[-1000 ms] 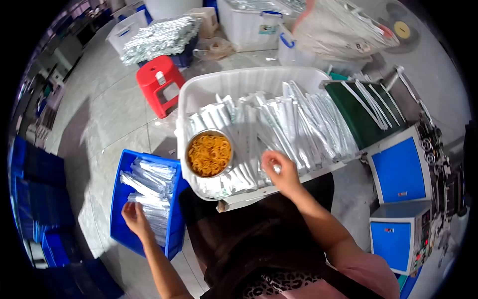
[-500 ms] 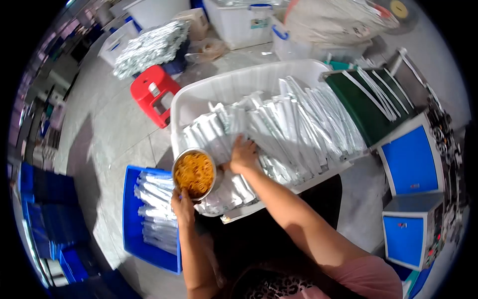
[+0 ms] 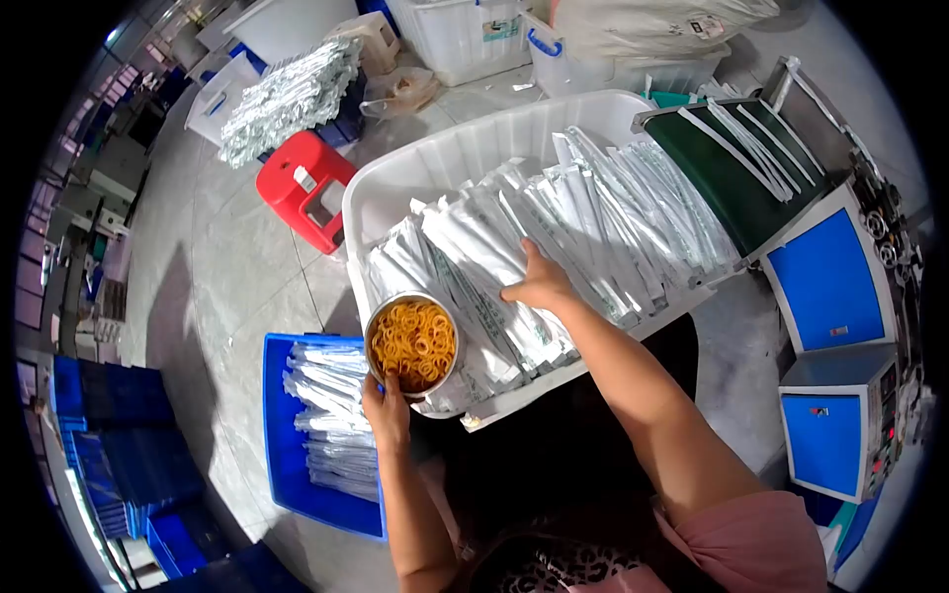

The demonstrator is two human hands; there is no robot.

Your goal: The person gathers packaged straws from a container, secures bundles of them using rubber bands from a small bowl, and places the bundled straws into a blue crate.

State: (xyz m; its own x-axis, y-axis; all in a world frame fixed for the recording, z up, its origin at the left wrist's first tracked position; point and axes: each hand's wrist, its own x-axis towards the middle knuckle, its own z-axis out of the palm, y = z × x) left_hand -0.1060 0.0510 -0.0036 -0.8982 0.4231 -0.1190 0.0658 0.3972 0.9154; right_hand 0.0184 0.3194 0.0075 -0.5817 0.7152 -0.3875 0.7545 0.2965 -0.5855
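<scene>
My left hand [image 3: 387,412] grips the lower rim of a round metal bowl [image 3: 459,348], with the thumb over the edge. Inside the bowl lies a heap of orange rubber bands [image 3: 413,345]. The bowl is above the near left corner of a large white tub [image 3: 386,183]. Long, thin, white-and-silver packets [image 3: 603,212] fill that tub in slanting rows. My right hand [image 3: 542,283] is over the packets in the middle, thumb and fingers spread, holding nothing. Whether its fingertips touch the packets I cannot tell.
At left stands a blue bin [image 3: 279,435] with similar packets; behind it is a red stool [image 3: 297,188]. A green conveyor belt [image 3: 707,178] carrying strips reaches the tub's right end, beside blue-and-white machine cabinets [image 3: 830,282]. Stacked blue crates [image 3: 133,420] stand far left.
My right hand has moved away from the bowl to the right, over the packets, with its fingers spread. My left hand still holds the bowl. The camera view has shifted slightly.
</scene>
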